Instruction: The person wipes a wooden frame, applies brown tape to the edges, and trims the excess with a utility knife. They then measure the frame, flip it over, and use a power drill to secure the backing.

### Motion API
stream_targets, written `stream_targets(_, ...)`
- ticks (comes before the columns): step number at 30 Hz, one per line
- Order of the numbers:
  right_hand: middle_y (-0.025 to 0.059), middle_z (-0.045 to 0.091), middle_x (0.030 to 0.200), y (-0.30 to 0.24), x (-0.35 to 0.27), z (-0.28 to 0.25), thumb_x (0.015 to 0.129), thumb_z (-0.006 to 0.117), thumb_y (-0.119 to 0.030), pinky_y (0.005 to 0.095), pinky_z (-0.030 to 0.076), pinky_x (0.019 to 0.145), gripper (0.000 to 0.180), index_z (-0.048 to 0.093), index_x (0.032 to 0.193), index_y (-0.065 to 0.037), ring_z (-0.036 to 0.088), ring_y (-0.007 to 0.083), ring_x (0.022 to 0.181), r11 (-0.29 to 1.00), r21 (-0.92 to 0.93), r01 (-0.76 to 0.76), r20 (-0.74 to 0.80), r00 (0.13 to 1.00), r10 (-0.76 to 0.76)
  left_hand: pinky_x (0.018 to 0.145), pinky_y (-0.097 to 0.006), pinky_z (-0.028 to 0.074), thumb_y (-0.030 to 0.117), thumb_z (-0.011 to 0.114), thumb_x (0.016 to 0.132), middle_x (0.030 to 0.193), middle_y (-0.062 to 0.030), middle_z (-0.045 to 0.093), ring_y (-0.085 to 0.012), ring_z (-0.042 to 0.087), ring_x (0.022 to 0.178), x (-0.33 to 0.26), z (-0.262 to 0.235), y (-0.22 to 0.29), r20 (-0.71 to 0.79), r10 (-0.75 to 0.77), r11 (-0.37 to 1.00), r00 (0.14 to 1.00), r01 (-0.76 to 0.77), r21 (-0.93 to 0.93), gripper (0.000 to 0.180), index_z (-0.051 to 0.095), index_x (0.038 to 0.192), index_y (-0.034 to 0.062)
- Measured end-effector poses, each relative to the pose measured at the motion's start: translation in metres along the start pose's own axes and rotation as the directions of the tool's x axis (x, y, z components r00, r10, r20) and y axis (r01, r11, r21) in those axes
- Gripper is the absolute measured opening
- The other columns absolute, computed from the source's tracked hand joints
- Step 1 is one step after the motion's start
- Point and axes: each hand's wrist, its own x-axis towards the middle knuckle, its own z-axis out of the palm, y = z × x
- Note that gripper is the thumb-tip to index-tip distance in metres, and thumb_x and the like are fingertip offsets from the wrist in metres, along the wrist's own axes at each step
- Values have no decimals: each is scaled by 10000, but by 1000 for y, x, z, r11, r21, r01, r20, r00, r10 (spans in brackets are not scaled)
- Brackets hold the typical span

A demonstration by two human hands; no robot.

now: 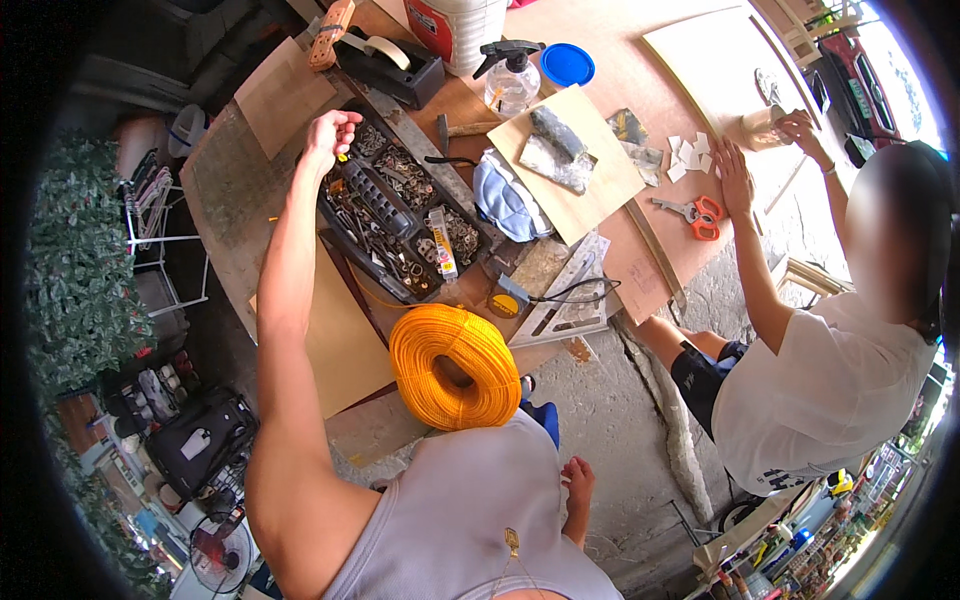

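My left arm reaches out over the bench, and my left hand (330, 140) hovers at the far left corner of a black compartment tray (410, 292). Its fingers are pinched together; whatever may be between them is too small to make out. In the tray lie several screws and small metal fittings (402, 172), a row of dark sockets (378, 196) and a white and yellow tube (442, 243). Low beside my body hangs my right hand (577, 480), fingers loosely bent and apart, with nothing visible in it. A coil of orange rope (425, 365) sits between the tray and me.
Right of the tray are a folded blue cloth (505, 197), a hammer (470, 128), a tape measure (508, 299) and a metal square (565, 310). A spray bottle (512, 85) and a bucket (455, 30) stand farther back. Another person (820, 380) works at right, near orange-handled scissors (703, 216).
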Motion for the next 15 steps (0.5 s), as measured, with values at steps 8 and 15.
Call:
stream_targets(8, 33, 625, 889, 12, -4, 5, 875, 608, -327, 294, 465, 643, 371, 591, 1136, -63, 595, 147, 785, 998, 49, 37, 11, 999, -37, 849, -417, 507, 267, 694, 731, 939, -160, 688, -325, 652, 933, -18, 40, 7, 32, 305, 196, 952, -96, 976, 269, 725, 967, 140)
stream_targets(15, 30, 625, 881, 14, -11, 8, 876, 610, -316, 294, 470, 650, 371, 589, 1138, -53, 593, 146, 799, 997, 74, 20, -9, 1000, -20, 745, -406, 517, 259, 628, 753, 861, -153, 684, -315, 656, 817, -2, 22, -12, 54, 377, 377, 925, -206, 903, 215, 721, 882, 115)
